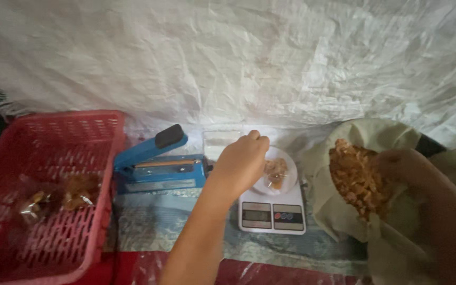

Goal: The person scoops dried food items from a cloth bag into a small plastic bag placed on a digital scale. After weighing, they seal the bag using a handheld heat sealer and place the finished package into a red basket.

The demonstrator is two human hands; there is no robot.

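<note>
Overhead, one left hand (243,161) hovers closed, fingertips pinched, above one small clear bag (275,173) of brown snack on one white digital scale (273,211). One right hand (405,166) grips the rim of one beige sack (344,211) of brown flakes. One blue heat sealer (157,163) stands beside one red basket (54,195) holding perhaps two filled packets (62,196).

A small clear bag (276,173) of golden-brown snack pieces sits upright on the round white plate (290,161) of a white kitchen scale (273,207). A large open sack (344,211) of the same crisp pieces (355,181) slumps just beside the scale's right edge.
</note>
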